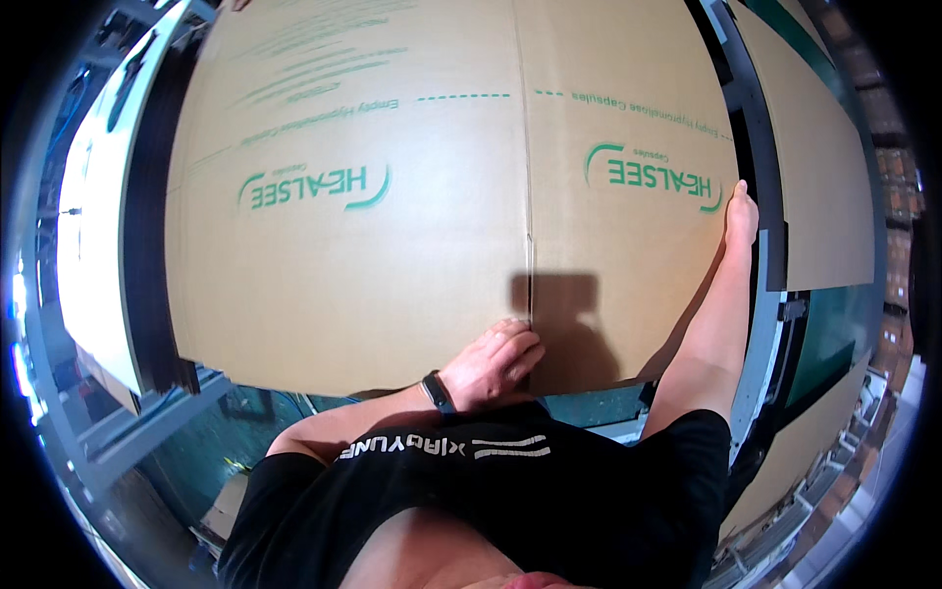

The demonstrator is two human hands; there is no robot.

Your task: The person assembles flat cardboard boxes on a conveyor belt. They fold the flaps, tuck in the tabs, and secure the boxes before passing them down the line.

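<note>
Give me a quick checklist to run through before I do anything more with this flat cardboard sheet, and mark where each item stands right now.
1. Left hand on the near edge of the flattened cardboard box, beside its centre slot: ok, fingers curled on the edge.
2. Right hand on the sheet's right edge: ok, it touches the edge with the arm stretched out, though the grip itself is hidden.
3. Sheet lying flat: ok, no fold raised.
4. Sheet fully supported: not ok, its near edge juts past the black stack beneath it.
5. Second cardboard sheet at the right apart from this one: ok, a dark frame lies between them.
6. Underside free of snags: cannot tell.
</note>
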